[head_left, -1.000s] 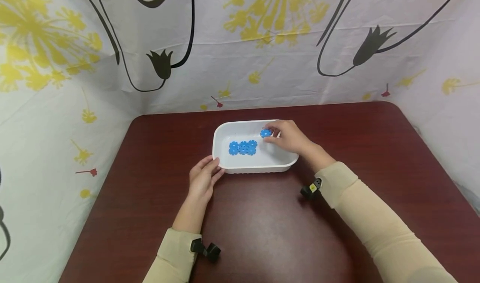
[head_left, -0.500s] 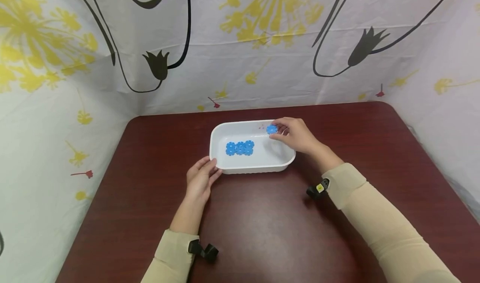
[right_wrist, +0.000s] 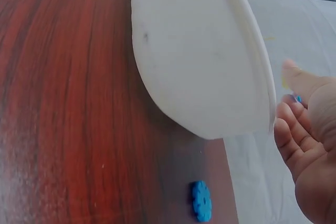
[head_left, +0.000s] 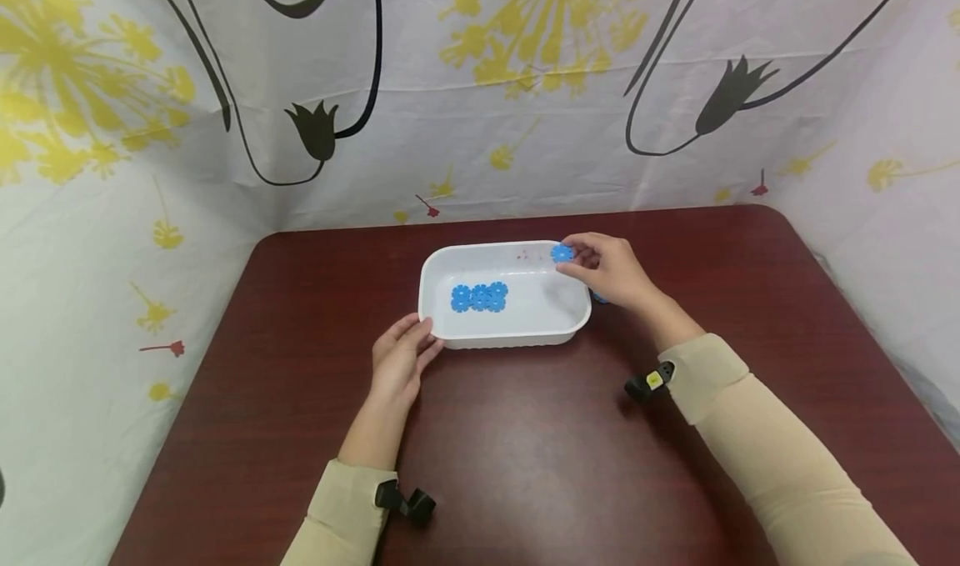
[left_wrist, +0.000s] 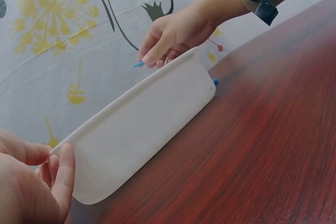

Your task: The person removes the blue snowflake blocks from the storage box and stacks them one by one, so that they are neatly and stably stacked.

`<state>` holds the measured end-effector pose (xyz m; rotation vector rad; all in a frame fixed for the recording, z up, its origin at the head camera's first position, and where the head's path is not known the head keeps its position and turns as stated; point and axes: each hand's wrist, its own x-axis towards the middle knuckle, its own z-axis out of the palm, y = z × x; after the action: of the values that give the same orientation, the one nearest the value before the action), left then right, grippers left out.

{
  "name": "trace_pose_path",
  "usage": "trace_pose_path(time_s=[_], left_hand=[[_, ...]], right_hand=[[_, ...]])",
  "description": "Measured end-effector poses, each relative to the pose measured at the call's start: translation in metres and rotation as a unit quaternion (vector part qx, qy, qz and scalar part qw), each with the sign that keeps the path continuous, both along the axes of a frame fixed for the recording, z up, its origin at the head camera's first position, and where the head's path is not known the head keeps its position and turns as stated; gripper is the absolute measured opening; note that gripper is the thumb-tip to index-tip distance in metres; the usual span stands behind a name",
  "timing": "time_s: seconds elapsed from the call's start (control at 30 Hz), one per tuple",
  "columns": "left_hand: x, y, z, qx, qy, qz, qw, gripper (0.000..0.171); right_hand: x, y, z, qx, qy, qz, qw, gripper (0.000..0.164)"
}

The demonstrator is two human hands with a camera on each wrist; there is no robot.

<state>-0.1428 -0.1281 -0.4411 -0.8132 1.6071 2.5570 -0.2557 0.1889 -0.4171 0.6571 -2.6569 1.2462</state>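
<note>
Left hand (head_left: 397, 360) grips the white plastic tray (head_left: 536, 312) at 8 o'clock — right hand (head_left: 613, 272) pinches 1 blue notched disc (head_left: 561, 253) above it at 2.

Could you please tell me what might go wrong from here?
1. The right grip pinches a blue notched plastic-looking disc near its edge; it might slip.
2. The left grip holds only one corner of the white rectangular plastic-looking tray; bumping its rim could turn it.
3. A separate blue notched disc lies beside the tray on the dark red wood-grained table; the right grip might knock it.
</note>
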Motion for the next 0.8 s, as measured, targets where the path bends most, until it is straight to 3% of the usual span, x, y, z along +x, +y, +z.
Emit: trace_pose_path(time_s=[0.8], left_hand=[[0.0,0.0,0.003,0.0,-0.007,0.0,1.0,0.036]], right_hand=[[0.001,0.045,-0.026,0.037,-0.012,-0.056,0.998,0.035]])
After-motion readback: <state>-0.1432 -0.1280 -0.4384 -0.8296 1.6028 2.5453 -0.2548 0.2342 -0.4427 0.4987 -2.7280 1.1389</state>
